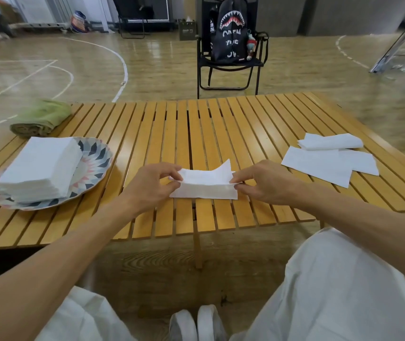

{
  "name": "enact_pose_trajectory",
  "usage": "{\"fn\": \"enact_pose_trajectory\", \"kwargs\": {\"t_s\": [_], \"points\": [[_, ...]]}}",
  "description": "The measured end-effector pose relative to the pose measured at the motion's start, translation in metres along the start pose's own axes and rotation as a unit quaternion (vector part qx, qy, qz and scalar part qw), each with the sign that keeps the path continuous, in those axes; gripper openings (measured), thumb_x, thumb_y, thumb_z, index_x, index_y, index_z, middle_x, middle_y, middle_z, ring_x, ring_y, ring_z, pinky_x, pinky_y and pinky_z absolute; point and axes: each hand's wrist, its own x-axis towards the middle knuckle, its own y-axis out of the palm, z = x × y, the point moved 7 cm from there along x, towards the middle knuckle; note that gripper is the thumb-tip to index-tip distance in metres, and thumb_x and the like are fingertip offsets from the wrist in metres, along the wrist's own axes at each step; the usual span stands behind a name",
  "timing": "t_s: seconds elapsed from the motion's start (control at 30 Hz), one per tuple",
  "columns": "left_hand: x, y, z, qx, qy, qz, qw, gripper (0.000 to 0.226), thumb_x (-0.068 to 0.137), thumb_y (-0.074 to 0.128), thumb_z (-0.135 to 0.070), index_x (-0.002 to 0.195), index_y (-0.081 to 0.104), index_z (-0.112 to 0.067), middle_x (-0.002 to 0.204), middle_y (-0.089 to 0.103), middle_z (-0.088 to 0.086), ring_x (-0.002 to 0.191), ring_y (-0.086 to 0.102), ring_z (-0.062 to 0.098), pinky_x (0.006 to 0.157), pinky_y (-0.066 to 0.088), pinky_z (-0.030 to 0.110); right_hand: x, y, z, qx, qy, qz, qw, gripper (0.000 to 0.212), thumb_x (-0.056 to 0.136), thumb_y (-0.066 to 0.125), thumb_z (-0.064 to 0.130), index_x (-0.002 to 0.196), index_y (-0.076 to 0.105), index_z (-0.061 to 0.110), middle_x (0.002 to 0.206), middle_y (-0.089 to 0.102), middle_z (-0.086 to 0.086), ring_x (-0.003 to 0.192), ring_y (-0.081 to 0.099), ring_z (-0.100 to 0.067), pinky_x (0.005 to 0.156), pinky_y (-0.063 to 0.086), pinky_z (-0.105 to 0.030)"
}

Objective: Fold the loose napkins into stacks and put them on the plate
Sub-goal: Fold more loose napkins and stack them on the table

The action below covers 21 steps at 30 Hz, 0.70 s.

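Observation:
A white napkin (206,184) lies half folded at the middle of the slatted wooden table (196,134). My left hand (154,184) pinches its left end and my right hand (263,182) pinches its right end; one corner of the upper layer sticks up. On the left stands a patterned plate (95,163) with a thick stack of folded napkins (39,168) on it. Loose napkins (326,161) lie flat on the right of the table, with a folded one (331,142) on top at the back.
A rolled green towel (41,118) lies at the table's far left corner. Behind the table stands a black folding chair (231,67) with a black backpack on it. My knees in white trousers are below the table's near edge.

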Motion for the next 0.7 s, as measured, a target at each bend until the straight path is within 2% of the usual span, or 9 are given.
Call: {"fn": "enact_pose_trajectory", "kwargs": {"t_s": [0.1,0.2,0.33,0.53,0.7], "points": [[-0.005,0.003,0.001,0.033,0.005,0.009,0.999,0.016,0.092,0.067,-0.016,0.103,0.072,-0.026,0.137,0.058,-0.007,0.133,0.046,0.009,0.112,0.027,0.028,-0.007,0.007,-0.002,-0.034,0.001,0.028,0.999,0.031,0.099,0.058,0.033,0.127,0.068,0.026,0.126,0.070,0.006,0.109,0.065,-0.016,0.091,0.053,-0.035],[-0.006,0.005,0.003,0.045,-0.003,0.019,0.999,0.019,0.092,0.066,-0.014,0.107,0.073,-0.023,0.139,0.057,-0.007,0.135,0.043,0.010,0.111,0.021,0.023,-0.011,0.008,-0.002,-0.039,0.002,0.046,0.998,0.034,0.099,0.057,0.036,0.132,0.064,0.029,0.133,0.065,0.007,0.117,0.061,-0.017,0.098,0.049,-0.038],[-0.005,0.006,0.005,0.058,0.007,0.012,0.998,0.020,0.092,0.066,-0.013,0.107,0.073,-0.023,0.140,0.056,-0.004,0.135,0.044,0.013,0.115,0.025,0.028,-0.014,0.010,-0.005,-0.053,0.005,0.056,0.997,0.039,0.101,0.054,0.039,0.139,0.057,0.030,0.144,0.056,0.008,0.129,0.052,-0.016,0.106,0.041,-0.038],[-0.002,0.008,0.003,0.084,0.025,0.009,0.996,0.020,0.092,0.067,-0.015,0.107,0.074,-0.025,0.138,0.057,-0.005,0.133,0.046,0.013,0.115,0.024,0.030,-0.013,0.010,-0.007,-0.047,0.007,0.052,0.998,0.037,0.102,0.051,0.036,0.137,0.060,0.027,0.141,0.058,0.007,0.126,0.054,-0.016,0.105,0.042,-0.037],[-0.005,0.008,0.003,0.093,0.043,0.014,0.995,0.019,0.091,0.067,-0.014,0.106,0.074,-0.023,0.135,0.059,-0.003,0.131,0.047,0.013,0.110,0.024,0.024,-0.012,0.013,-0.013,-0.014,0.017,0.045,0.999,0.036,0.100,0.054,0.037,0.133,0.063,0.027,0.137,0.062,0.008,0.126,0.055,-0.014,0.105,0.045,-0.041]]}}
